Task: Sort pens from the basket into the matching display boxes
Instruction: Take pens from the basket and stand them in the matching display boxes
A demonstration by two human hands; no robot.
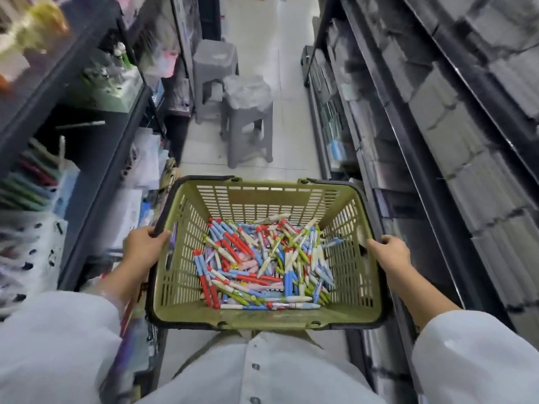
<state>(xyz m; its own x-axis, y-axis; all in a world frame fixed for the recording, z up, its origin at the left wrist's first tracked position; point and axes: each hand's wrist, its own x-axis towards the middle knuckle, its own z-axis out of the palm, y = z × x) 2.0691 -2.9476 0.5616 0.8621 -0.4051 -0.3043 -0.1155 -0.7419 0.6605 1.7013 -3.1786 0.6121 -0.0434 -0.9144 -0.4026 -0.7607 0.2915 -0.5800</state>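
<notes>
A person in a white shirt with long sleeves holds a green basket (262,196) out in front of them, in a narrow shop aisle. The left hand (142,246) grips the left rim of the basket, with the fingers curled over the dark edge. The right hand (389,252) grips the right rim the same way, fingers wrapped over the top. The basket has walls full of little slots and a dark handle folded down around its rim. Inside, on the bottom of the basket, lies a big messy pile of pens (262,263). They are red, blue, green, pink, purple and cream, and they point every which way. The pile spreads from the middle to the right wall and the near wall, with some bare floor along the left wall. Past the far edge of the basket, two grey plastic stools (248,123) stand on the pale tiled floor, one just behind the other. Dark shelves run down both sides of the aisle. The left shelves hold colourful things that look blurry. The right shelves hold rows of grey boxes, also blurry.
</notes>
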